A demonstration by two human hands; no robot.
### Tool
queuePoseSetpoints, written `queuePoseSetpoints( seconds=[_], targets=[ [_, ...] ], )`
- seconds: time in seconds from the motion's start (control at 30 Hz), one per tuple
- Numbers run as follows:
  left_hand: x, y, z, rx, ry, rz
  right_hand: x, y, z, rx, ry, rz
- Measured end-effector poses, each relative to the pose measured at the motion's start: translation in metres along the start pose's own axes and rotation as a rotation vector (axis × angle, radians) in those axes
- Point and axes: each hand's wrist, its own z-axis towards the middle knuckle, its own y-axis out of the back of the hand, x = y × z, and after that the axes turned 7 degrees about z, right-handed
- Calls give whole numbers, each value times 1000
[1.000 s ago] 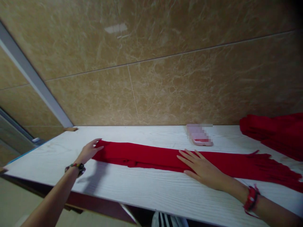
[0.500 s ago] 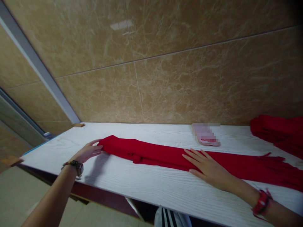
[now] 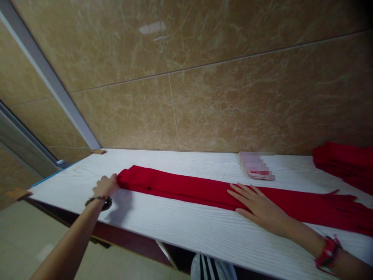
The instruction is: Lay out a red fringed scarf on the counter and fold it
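Observation:
A long red scarf (image 3: 186, 188), folded into a narrow strip, lies across the white tabletop (image 3: 175, 229), its fringe spreading at the right end. At the scarf's left end, my left hand (image 3: 106, 186) is closed on the edge of the cloth, fingers curled and partly hidden. My right hand (image 3: 256, 206) rests flat on the middle of the strip with its fingers spread, pressing on the cloth and gripping nothing.
A pink phone (image 3: 262, 177), partly blurred out, lies behind the scarf near the tiled wall (image 3: 221, 97). More folded red cloth (image 3: 344, 163) sits at the back right. Below the table's front edge a striped grey-white item (image 3: 211, 268) shows.
My left hand has turned and closed on the scarf's left end, drawing it slightly left. A bunched flap along the near edge now lies smoother. My right hand stays flat on the cloth.

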Motion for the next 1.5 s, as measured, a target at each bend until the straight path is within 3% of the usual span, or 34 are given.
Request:
queuePoseSetpoints(
  seconds=[0.07, 0.13, 0.2, 0.27, 0.33, 0.43, 0.63, 1.0, 1.23, 1.33, 1.5],
  targets=[
    [-24, 13, -11, -114, -23, 51, 1, 1, 0, -6, -4, 2],
    [-55, 28, -25, -235, -222, -9, 2, 2, 0, -17, 0, 0],
    [-90, 39, -40, -275, -604, -123, 2, 2, -1, -35, 23, -7],
    [-121, 46, -56, -199, -991, -152, 1, 2, -1, -67, 65, -17],
    [-143, 49, -68, -123, -1168, -126, -1, 2, -2, -118, 119, -40],
    [-156, 47, -74, -98, -1171, -36, -4, 4, -4, -204, 200, -111],
    [-147, 36, -66, -173, -1127, 132, 0, 16, -7, -244, 354, -254],
    [-141, 16, -60, -372, -1135, 221, 15, 14, -3, -312, 296, -312],
    [-129, 27, -54, -573, -1176, 119, 10, 18, -5, -413, 336, -337],
    [-125, 27, -62, -515, -1186, 80, 8, 19, -7, -397, 353, -300],
    [-124, 14, -75, -364, -1177, 78, 12, 19, -4, -253, 378, -257]
  ],
)
